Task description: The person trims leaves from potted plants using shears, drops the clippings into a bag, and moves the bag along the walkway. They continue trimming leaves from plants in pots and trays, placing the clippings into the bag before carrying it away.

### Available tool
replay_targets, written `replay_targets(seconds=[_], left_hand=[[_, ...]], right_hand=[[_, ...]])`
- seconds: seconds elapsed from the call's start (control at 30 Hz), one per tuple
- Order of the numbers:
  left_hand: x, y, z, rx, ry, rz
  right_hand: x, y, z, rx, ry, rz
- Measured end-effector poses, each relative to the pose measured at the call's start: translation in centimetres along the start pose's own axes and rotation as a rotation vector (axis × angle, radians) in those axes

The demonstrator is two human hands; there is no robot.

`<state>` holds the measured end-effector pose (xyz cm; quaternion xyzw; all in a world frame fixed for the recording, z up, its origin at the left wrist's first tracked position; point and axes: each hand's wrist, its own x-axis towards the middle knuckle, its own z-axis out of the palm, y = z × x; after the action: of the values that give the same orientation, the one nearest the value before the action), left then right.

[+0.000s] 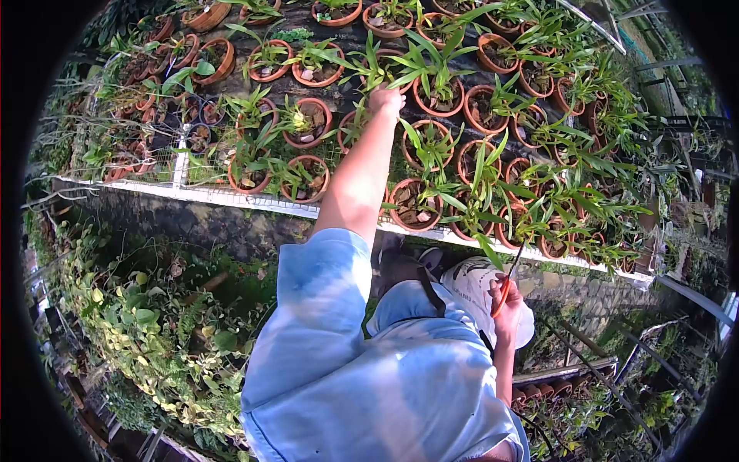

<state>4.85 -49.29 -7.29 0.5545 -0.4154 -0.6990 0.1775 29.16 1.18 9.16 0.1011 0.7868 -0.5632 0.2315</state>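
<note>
My left arm stretches forward over the plant bench, and my left hand (387, 100) is at the base of a potted plant (377, 71) with long narrow leaves. Its fingers look curled in, but what they grip is hidden. Close to my body on the right, my right hand (505, 302) is closed around the orange handles of scissors (501, 297). Their dark blades point up toward the bench edge. Beside the left hand stands a clay pot (439, 100) with a leafy plant, and another pot (308, 123) sits to the left.
Rows of clay pots cover the mesh bench, which has a white front edge (254, 202). A white printed bag or cloth (473, 286) is near my right hand. Dense foliage (169, 331) grows at lower left. More clay pots (550, 390) stand at lower right.
</note>
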Motion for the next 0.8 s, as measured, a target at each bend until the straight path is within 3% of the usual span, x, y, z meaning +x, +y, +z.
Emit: replay_targets(seconds=[0.07,0.3,0.47,0.6,0.7,0.8], left_hand=[[-0.3,0.7,0.0,0.205,-0.008,-0.054],[0.6,-1.1,-0.6,-0.083,-0.130,-0.058],[-2.5,0.8,-1.3,-0.048,-0.233,0.016],[-8.4,2.0,-1.6,0.011,-0.385,0.176],[-13.1,1.7,-1.8,0.366,-0.538,0.268],[-16.6,-1.1,-2.3,0.613,-0.550,0.768]], right_hand=[[-0.1,-0.1,0.2,0.005,-0.007,0.016],[-0.7,0.6,-0.1,0.026,0.041,0.014],[-0.8,-0.7,0.2,0.010,0.063,0.012],[-0.1,-0.4,0.3,0.047,0.062,-0.043],[0.4,-0.8,0.4,0.137,0.085,0.062],[1.4,-0.4,0.9,0.213,0.059,0.007]])
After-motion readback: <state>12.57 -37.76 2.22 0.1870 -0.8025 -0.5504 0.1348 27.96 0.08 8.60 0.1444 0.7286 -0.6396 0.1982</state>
